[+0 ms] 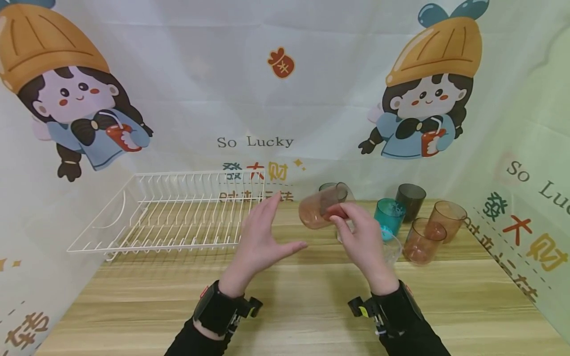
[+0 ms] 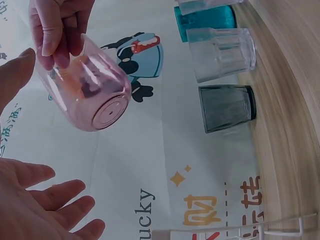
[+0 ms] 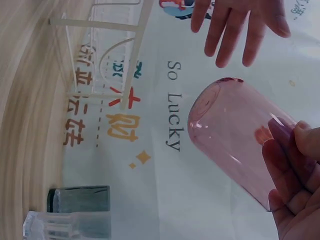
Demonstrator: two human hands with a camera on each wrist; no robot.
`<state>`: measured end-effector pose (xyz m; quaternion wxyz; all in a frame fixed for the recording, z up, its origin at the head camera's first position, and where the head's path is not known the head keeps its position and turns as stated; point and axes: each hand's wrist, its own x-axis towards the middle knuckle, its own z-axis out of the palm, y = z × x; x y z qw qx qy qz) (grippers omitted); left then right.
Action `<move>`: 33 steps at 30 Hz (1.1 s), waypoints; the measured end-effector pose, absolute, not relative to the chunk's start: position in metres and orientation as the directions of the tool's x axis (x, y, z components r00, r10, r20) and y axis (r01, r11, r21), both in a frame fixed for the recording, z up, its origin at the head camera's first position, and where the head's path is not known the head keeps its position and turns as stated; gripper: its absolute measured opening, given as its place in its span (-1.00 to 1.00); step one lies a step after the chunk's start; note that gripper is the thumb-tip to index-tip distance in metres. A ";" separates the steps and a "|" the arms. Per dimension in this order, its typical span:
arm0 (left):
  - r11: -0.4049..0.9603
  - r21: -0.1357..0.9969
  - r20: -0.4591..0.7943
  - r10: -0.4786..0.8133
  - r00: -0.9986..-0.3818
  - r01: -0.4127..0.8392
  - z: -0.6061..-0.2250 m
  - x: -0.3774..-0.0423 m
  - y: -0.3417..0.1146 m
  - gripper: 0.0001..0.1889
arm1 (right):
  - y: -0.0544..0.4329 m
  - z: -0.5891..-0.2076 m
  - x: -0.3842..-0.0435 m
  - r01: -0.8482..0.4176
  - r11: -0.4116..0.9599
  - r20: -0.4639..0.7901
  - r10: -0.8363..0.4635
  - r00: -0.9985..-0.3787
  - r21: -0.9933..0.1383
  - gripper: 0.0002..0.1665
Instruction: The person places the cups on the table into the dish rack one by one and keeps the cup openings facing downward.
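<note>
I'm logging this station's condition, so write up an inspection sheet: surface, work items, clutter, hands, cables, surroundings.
Surface: pale wood-grain table.
Work items: tilted pink see-through tumbler, held off the table; white wire dish rack at left; see-through teal tumbler, dark grey tumbler, clear tumbler and two orange-pink tumblers, all upright.
Clutter: nothing seen.
Hands: right hand pinches the pink tumbler near its rim; left hand has fingers spread, apart from it.
Cables: nothing seen.
Surroundings: white printed backdrop with cartoon figures.
</note>
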<state>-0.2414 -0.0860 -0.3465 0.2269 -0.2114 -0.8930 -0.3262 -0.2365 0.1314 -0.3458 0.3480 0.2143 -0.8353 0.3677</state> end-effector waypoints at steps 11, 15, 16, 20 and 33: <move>0.589 0.661 0.462 0.169 -0.871 0.465 -0.337 -0.240 -0.081 0.17 | 0.129 -0.337 -0.226 -0.670 0.537 0.781 -0.033 -0.624 -0.512 -0.82; 0.550 0.699 0.447 0.161 -0.880 0.456 -0.334 -0.239 -0.080 0.17 | 0.127 -0.335 -0.222 -0.680 0.488 0.778 -0.003 -0.628 -0.547 -0.82; 0.539 0.707 0.446 0.161 -0.880 0.457 -0.333 -0.240 -0.079 0.17 | 0.126 -0.334 -0.221 -0.679 0.477 0.775 0.007 -0.632 -0.558 -0.82; 0.490 0.731 0.455 0.167 -0.874 0.474 -0.330 -0.240 -0.077 0.15 | 0.123 -0.332 -0.217 -0.670 0.438 0.759 0.045 -0.649 -0.599 -0.81; 0.332 0.746 0.538 0.210 -0.817 0.577 -0.329 -0.240 -0.075 0.05 | 0.113 -0.333 -0.208 -0.670 0.321 0.723 0.070 -0.688 -0.669 -0.83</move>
